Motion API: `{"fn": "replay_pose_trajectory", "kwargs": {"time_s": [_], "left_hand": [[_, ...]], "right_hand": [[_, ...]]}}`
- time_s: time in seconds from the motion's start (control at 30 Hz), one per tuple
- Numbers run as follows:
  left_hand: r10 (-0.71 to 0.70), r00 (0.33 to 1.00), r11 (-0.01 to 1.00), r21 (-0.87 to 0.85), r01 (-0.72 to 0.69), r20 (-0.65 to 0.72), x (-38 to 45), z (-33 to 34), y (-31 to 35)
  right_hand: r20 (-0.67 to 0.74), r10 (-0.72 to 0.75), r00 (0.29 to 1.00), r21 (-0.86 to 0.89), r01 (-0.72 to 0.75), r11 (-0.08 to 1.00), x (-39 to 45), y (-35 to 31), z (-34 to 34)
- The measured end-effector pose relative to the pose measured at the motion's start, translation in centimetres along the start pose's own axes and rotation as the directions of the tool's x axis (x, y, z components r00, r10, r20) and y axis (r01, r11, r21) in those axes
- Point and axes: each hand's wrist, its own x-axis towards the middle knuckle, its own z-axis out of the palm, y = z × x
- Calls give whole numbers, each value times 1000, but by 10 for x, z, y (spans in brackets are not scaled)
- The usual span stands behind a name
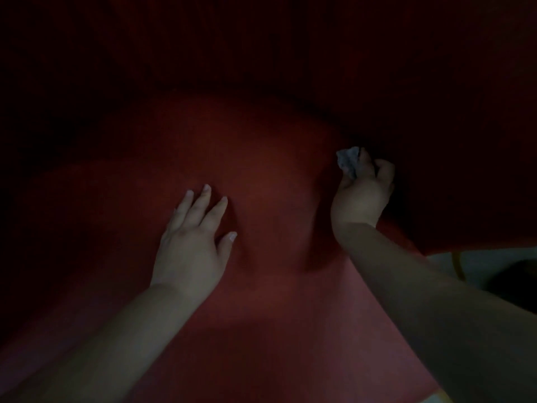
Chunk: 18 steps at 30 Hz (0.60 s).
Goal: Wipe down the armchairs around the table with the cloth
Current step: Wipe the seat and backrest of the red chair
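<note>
Crumpled grey cloth bunched at red armchair's dim seat edge

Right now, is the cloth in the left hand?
No, the cloth is bunched in the fingers of the right hand, while the left hand lies flat on the red seat.

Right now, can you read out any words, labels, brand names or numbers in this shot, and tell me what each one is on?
None: no text can be read anywhere in this dim view.
The red armchair seat: plain fabric, no tag or label showing.
The grey cloth gripped by the right hand: no print visible.
The left hand lies flat on the seat, with nothing written near it.
</note>
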Motion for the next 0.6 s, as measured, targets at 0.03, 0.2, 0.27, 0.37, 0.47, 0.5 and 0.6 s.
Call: {"fn": "replay_pose_trajectory", "kwargs": {"time_s": [0.03,0.2,0.27,0.37,0.47,0.5,0.6], "left_hand": [[-14,1000,1000,-12,14,-16,6,-3,-1],[-159,982,986,-59,154,-97,38,-19,-15],[-212,970,976,-65,206,-122,42,-24,-24],[-271,953,962,-59,265,-137,38,-30,-41],[-306,951,951,-61,303,-47,32,-32,-57],[-301,954,952,-58,300,-11,32,-32,-60],[-305,952,951,-48,306,26,36,-33,-60]], "right_hand": [[22,-2,1000,26,2,1000,6,-8,5],[90,-59,994,100,50,994,19,-47,29],[92,-43,995,100,33,994,21,-51,34],[97,-43,994,100,33,994,24,-52,36],[73,-70,995,141,60,988,30,-65,44],[47,-114,992,136,107,985,30,-69,47],[26,-166,986,124,162,979,30,-79,53]]}}
